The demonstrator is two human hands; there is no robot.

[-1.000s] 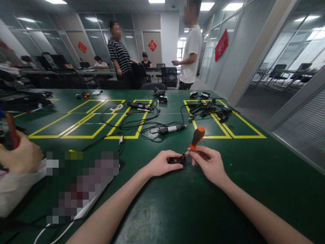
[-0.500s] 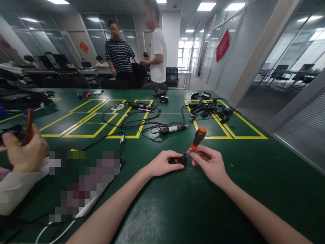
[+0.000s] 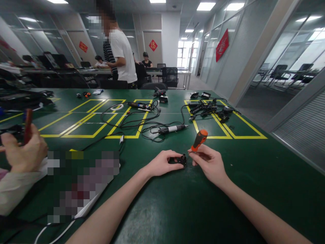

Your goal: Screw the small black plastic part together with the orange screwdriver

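Note:
My left hand (image 3: 164, 163) rests on the green table (image 3: 162, 210), its thumb and fingers closed around a small black part (image 3: 182, 160) with a short round stub on top. To the right of it, my right hand (image 3: 209, 162) grips a screwdriver (image 3: 200, 138) with an orange and black handle. The handle leans up and to the right above the fingers. Those fingers hide most of the shaft, and whether they also pinch something small I cannot tell. A narrow gap separates the two hands.
Beyond my hands lies a corded silver-and-black electric screwdriver (image 3: 173, 129). Black cables (image 3: 208, 109) are heaped at the back right, and a cordless drill (image 3: 159, 92) is farther back. At left, another person's hand (image 3: 26, 147) holds a phone (image 3: 27, 126) near a blurred-out long object (image 3: 88, 183).
The screwdriver's handle has tilted a little lower and to the right. My left hand stays put. In the background, the person in the white shirt has moved left.

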